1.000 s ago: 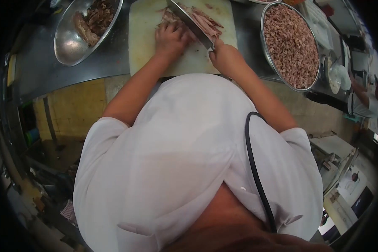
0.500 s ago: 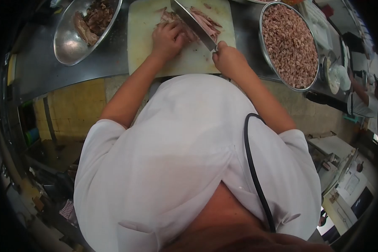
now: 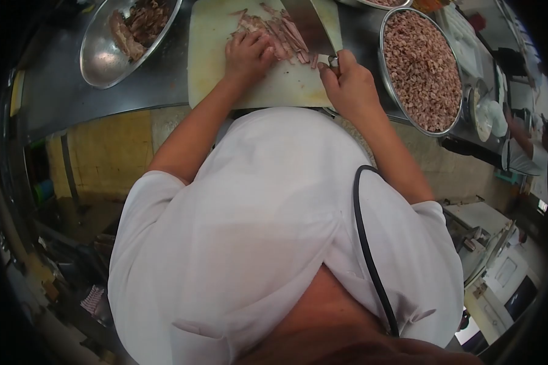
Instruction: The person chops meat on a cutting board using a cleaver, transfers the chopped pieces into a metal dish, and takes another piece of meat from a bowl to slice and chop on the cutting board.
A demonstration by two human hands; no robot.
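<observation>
Pieces and strips of cooked-looking meat (image 3: 287,38) lie on a white cutting board (image 3: 206,88) in front of me. My left hand (image 3: 247,59) presses down on the left part of the meat with its fingers curled. In my right hand (image 3: 353,86) is the handle of a cleaver (image 3: 310,27). Its broad blade is turned so that the flat side shows, and it stands just right of the cut strips. The top of the blade runs out of view. A few small strips lie near the cleaver's heel.
To the left, a metal bowl (image 3: 100,61) holds larger meat pieces (image 3: 141,27). On the right stands a large metal bowl (image 3: 382,55) heaped with diced meat (image 3: 423,73). A smaller bowl (image 3: 482,115) is beyond it. Another person (image 3: 523,149) is at the far right.
The cleaver has moved right, off the meat, and its blade has tilted to show its flat side. My right hand has shifted right with it. My left hand stays on the meat.
</observation>
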